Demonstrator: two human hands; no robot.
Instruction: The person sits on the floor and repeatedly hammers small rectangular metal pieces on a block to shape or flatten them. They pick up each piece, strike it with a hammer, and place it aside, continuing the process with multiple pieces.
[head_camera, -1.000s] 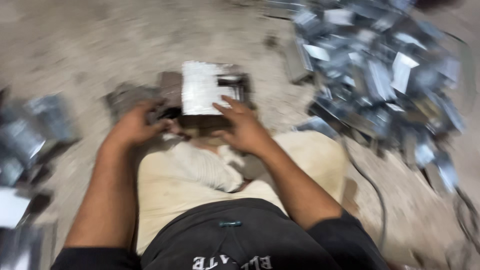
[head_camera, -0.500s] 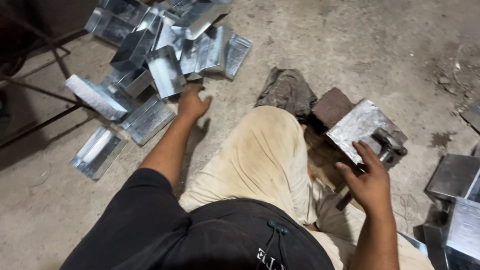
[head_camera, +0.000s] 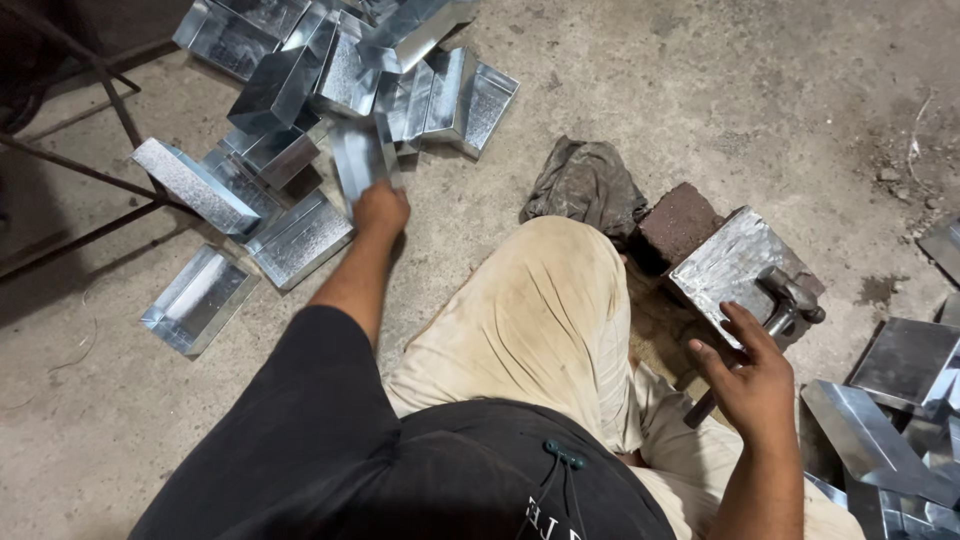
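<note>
head view, left hand (head_camera: 381, 211) closed on metal piece (head_camera: 362, 158), right hand (head_camera: 752, 378) loose

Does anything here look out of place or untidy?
Mostly the metal trays: they lie tumbled on the floor at all angles, some tipped on edge. The left hand grips one piece. A crumpled rag lies beside the knee.

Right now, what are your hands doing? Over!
Left hand gripping a folded metal sheet piece at the pile. Right hand resting by the metal block. Rag on the floor between.
</note>
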